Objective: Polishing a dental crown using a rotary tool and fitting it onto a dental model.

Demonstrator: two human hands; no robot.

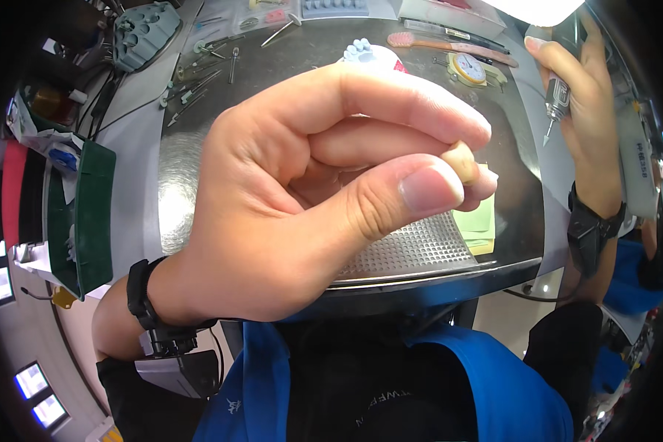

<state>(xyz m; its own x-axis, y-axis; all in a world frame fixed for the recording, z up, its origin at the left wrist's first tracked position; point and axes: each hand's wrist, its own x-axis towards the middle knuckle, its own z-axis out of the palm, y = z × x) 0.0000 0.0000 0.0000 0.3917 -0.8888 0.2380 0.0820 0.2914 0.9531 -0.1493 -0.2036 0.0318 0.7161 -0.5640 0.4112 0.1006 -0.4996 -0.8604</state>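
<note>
Up near, the left hand [254, 206] pinches a little yellow tooth [461, 163], so the holding looks done, but far off, the right hand [591, 110] grips a pointed tool [558, 97] well right of it, so tool work seems unfinished.

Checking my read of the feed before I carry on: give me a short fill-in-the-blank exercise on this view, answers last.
1. The left hand holds the small yellowish piece between its ____ and fingers.
2. The right hand holds a slim tool with its tip toward the picture's ____ edge.
3. The brush on the bench has ____ bristles.
4. The bin at the picture's left is ____ in colour.

Missing words: thumb; lower; pink; green.
</note>
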